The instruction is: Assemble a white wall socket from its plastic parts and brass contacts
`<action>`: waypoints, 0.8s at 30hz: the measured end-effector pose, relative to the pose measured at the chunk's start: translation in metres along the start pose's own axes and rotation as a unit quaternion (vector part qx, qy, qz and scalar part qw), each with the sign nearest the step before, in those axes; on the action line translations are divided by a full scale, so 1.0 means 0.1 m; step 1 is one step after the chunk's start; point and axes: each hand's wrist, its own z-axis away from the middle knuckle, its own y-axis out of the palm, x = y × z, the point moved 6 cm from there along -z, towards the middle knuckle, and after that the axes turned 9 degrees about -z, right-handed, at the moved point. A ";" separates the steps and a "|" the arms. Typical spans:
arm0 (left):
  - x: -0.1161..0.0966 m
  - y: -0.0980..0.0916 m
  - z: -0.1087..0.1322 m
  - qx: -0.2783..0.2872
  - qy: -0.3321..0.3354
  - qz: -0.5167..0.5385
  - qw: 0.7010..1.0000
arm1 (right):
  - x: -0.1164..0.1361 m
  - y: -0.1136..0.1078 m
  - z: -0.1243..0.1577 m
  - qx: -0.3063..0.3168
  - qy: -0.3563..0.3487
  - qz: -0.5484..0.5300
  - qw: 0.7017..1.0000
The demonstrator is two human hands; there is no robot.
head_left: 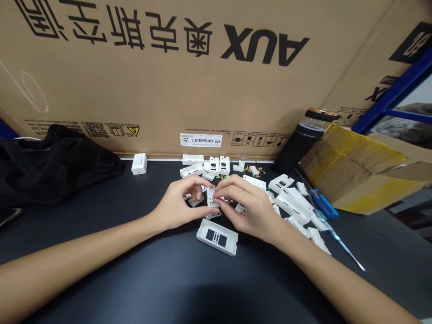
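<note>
Between my two hands is a small white plastic part (211, 197) with a notched, stepped shape. My left hand (182, 201) grips its left side, thumb below and index finger above. From the right, the fingertips of my right hand (248, 204) pinch the same part. Just below lies a white rectangular plastic shell (217, 237) with cut-out windows, its hollow side up. Other small white pieces sit under and behind my fingers, partly hidden.
Several white housings (192, 170) and small brass-coloured pieces (259, 170) lie behind my hands. To the right are more white shells (293, 206), a screwdriver (340, 243), a black bottle (299, 141) and a cardboard box (357, 171). A white block (139, 164) and black cloth (57, 166) are left.
</note>
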 end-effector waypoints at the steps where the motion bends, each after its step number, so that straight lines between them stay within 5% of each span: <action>1: 0.00 0.00 0.00 -0.001 0.001 0.000 1.000 | 0.00 0.00 0.00 0.000 0.000 0.003 1.000; 11: -0.01 -0.01 0.00 -0.008 -0.022 0.014 1.000 | -0.01 0.00 0.02 -0.008 0.002 0.008 1.000; 24: -0.17 -0.06 0.06 -0.045 0.038 0.092 0.994 | 0.13 0.05 0.00 0.011 -0.034 0.030 0.999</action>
